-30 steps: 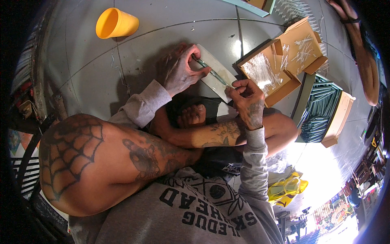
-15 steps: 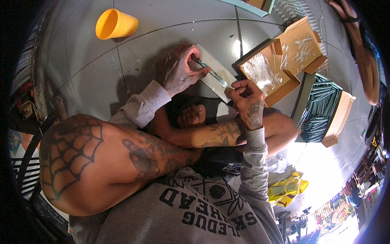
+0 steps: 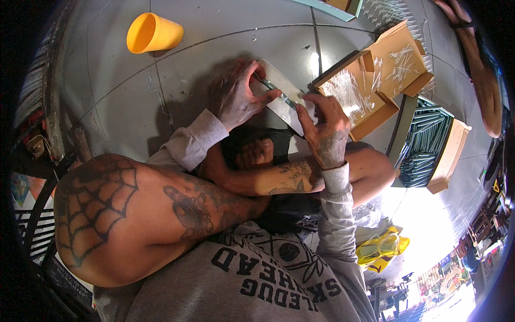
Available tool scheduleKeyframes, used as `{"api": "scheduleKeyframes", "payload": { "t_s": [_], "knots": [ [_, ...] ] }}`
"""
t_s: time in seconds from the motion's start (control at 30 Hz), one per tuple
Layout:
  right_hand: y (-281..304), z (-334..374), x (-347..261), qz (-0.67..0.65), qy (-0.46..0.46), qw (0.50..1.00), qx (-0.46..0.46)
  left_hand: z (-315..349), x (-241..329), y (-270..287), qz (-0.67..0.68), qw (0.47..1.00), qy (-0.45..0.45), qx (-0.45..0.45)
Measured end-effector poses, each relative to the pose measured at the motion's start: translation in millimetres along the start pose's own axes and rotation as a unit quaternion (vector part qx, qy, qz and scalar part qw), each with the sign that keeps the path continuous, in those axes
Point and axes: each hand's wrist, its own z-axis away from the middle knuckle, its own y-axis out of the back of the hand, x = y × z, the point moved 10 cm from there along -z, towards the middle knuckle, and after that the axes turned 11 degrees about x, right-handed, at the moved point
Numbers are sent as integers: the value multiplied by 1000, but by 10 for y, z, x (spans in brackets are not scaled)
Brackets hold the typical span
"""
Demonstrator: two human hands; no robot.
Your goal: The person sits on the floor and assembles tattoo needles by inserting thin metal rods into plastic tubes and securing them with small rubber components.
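Note:
A slim dark green pen (image 3: 286, 100) with a shiny, clear-looking part is held between my two hands. My left hand (image 3: 237, 95) pinches its upper left end between thumb and fingers. At the lower right end, the thumb and curled fingers of my right hand (image 3: 327, 126) close on it; exactly what the fingertips cover is hidden. Just beneath the pen lies a pale, flat, narrow board (image 3: 280, 75), slanting from upper left to lower right past my crossed legs.
To the right is an open cardboard box (image 3: 394, 102) of thin clear tubes. Beside it, another box (image 3: 452, 155) holds many dark green barrels. A yellow cup (image 3: 161, 33) lies tipped at upper left. A yellow plastic bag (image 3: 382, 249) sits lower right. Another person's limb (image 3: 477, 70) shows far right.
My right hand has shifted slightly up and left along the pen, its thumb now stretched against the pen's end. My left hand keeps its grip nearly in place.

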Motion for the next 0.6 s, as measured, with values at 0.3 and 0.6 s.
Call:
{"api": "scheduleKeyframes", "payload": {
  "t_s": [0.3, 0.6],
  "knots": [
    [-332, -119, -64, -39, 94, 990, -97, -9, -71, -72, 15, 999, 28, -17],
    [-350, -125, -73, -43, 119, 988, -92, -6, -90, -98, 20, 999, 32, -30]
  ]
}}
